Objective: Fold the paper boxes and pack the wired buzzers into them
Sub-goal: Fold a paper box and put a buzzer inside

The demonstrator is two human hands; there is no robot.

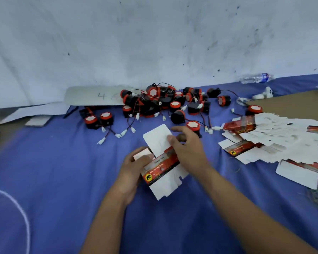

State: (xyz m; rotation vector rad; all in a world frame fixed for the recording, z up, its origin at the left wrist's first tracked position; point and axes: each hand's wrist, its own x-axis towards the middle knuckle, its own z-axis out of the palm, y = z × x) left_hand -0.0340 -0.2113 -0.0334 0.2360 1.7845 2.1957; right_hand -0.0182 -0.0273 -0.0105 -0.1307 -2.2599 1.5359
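A flat, partly unfolded paper box (pixel 161 166), red and white with a yellow elephant badge, is held over the blue cloth in the middle of the view. My left hand (pixel 131 173) grips its left side, thumb on the red panel. My right hand (pixel 188 147) pinches the box's upper white flap with thumb and fingers. Behind it lies a heap of black-and-red wired buzzers (pixel 165 102) with white plugs, one buzzer (pixel 193 126) just beyond my right hand. A fanned stack of flat boxes (pixel 275 142) lies to the right.
A blue cloth (pixel 62 171) covers the work surface, with a stained white wall behind. A plastic water bottle (pixel 256 78) lies at the back right, a brown board (pixel 294 103) beside it. White cardboard sheets (pixel 94 96) lean at the back left. A white cord (pixel 17 208) curves at lower left.
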